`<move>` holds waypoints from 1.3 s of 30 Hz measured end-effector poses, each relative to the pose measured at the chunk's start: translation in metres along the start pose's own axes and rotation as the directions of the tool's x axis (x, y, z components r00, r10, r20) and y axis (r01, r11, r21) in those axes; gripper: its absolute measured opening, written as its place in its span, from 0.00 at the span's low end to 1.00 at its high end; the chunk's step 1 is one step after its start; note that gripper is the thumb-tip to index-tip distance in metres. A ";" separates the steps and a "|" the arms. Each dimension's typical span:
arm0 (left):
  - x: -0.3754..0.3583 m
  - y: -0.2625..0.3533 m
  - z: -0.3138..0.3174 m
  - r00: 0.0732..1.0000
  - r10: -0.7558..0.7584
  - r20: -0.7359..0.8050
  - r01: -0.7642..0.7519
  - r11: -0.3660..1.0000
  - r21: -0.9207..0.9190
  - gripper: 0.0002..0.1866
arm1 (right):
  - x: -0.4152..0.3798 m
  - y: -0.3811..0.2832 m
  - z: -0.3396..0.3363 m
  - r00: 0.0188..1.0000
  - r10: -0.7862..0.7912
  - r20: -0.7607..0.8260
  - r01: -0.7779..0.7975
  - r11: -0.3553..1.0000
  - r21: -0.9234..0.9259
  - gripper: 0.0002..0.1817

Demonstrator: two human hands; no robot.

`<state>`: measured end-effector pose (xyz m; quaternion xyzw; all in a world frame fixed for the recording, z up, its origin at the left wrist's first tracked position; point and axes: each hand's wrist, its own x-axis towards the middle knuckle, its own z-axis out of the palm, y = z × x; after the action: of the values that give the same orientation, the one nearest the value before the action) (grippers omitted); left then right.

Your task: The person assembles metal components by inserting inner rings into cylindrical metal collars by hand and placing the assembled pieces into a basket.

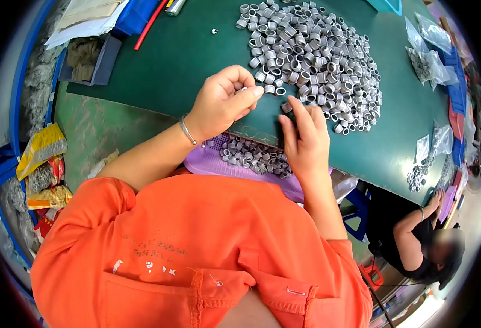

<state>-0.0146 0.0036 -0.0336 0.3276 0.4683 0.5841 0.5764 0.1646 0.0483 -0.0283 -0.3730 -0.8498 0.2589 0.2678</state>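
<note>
My left hand (226, 101) is closed in a pinch above the near edge of the green table. A small pale bit shows between its thumb and curled fingers, too covered to make out. To its right, my right hand (307, 134) has a short grey metal ring (287, 107) between thumb and forefinger tips. Just beyond both hands spreads a large heap of ribbed grey metal rings (319, 60), several of them loose at its near edge. Below the table edge, a purple basket (205, 160) by my lap holds more of these rings (254, 157).
On the green table (186, 65) lie a red rod (150, 24) and a small white piece (214, 31). A grey bin (101, 68) stands at the left corner. Plastic bags (431, 63) and small parts (417, 177) lie at right, where another person (415, 240) sits.
</note>
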 end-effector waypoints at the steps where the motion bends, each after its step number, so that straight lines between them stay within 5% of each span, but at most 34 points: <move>1: 0.000 0.000 0.000 1.000 0.003 0.000 -0.003 1.000 -0.003 0.05 | 0.003 0.001 0.004 0.999 -0.025 -0.048 0.021 0.997 -0.072 0.15; 5: -0.002 0.001 -0.001 1.000 0.004 -0.005 -0.004 1.000 -0.002 0.05 | -0.001 0.003 0.003 0.998 0.010 -0.059 -0.008 0.999 0.039 0.14; 8: -0.001 0.001 -0.001 1.000 -0.003 -0.001 0.003 1.000 0.003 0.05 | -0.006 0.000 -0.006 0.974 0.225 -0.039 -0.191 0.896 0.400 0.16; 10: 0.000 -0.001 -0.001 1.000 -0.003 0.006 0.003 1.000 0.010 0.05 | -0.011 0.005 -0.014 0.960 0.271 0.062 -0.250 0.744 0.619 0.22; 12: -0.001 -0.001 -0.001 1.000 0.000 0.003 0.000 1.000 0.000 0.05 | -0.012 0.007 -0.019 0.885 0.385 0.261 -0.391 0.313 0.865 0.16; 13: -0.001 0.000 -0.001 1.000 0.004 -0.001 -0.004 1.000 -0.004 0.05 | -0.011 0.003 -0.023 0.807 0.435 0.399 -0.451 0.017 0.892 0.15; 14: -0.001 -0.001 -0.001 1.000 0.004 -0.001 -0.004 1.000 -0.008 0.05 | -0.012 0.005 -0.024 0.806 0.437 0.400 -0.453 0.020 0.891 0.15; 16: -0.001 -0.001 -0.002 1.000 0.026 0.002 -0.026 1.000 0.013 0.05 | -0.013 0.010 -0.024 0.789 0.349 0.505 -0.415 -0.303 0.858 0.14; 23: -0.002 -0.001 -0.001 0.999 0.042 0.005 -0.042 0.999 0.022 0.05 | -0.017 0.016 -0.024 0.811 0.200 0.550 -0.432 -0.429 0.793 0.14; 26: -0.002 -0.002 -0.002 0.999 0.049 0.013 -0.049 0.999 0.019 0.05 | -0.019 0.012 -0.024 0.818 0.194 0.542 -0.439 -0.397 0.806 0.12; 28: -0.002 -0.002 -0.002 0.999 0.037 0.004 -0.037 0.999 0.006 0.05 | -0.023 0.007 -0.023 0.894 0.170 0.413 -0.444 0.230 0.866 0.11; 29: -0.002 -0.002 -0.002 0.999 0.039 0.002 -0.039 0.999 0.007 0.05 | -0.024 0.000 -0.027 0.884 0.173 0.434 -0.467 0.338 0.817 0.12; 31: -0.002 -0.002 -0.002 0.999 0.035 0.017 -0.035 0.999 0.003 0.05 | -0.012 0.002 -0.028 0.971 -0.091 0.220 -0.027 0.876 0.481 0.14; 35: -0.002 -0.002 0.000 0.999 0.048 0.009 -0.048 0.999 0.008 0.05 | 0.004 0.009 0.000 0.989 -0.042 -0.145 0.030 0.996 -0.079 0.14; 37: -0.003 -0.002 -0.001 0.999 0.044 -0.012 -0.044 0.999 0.004 0.05 | 0.008 0.005 0.002 0.992 -0.066 -0.105 0.045 0.980 -0.195 0.13; 39: -0.004 -0.002 -0.002 0.999 0.048 -0.010 -0.048 0.999 -0.007 0.05 | 0.006 0.010 0.007 0.987 -0.086 -0.132 0.071 0.990 -0.119 0.13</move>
<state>-0.0151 -0.0010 -0.0354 0.3338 0.4609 0.6012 0.5610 0.1617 0.0570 -0.0377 -0.3708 -0.8568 0.1731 0.3138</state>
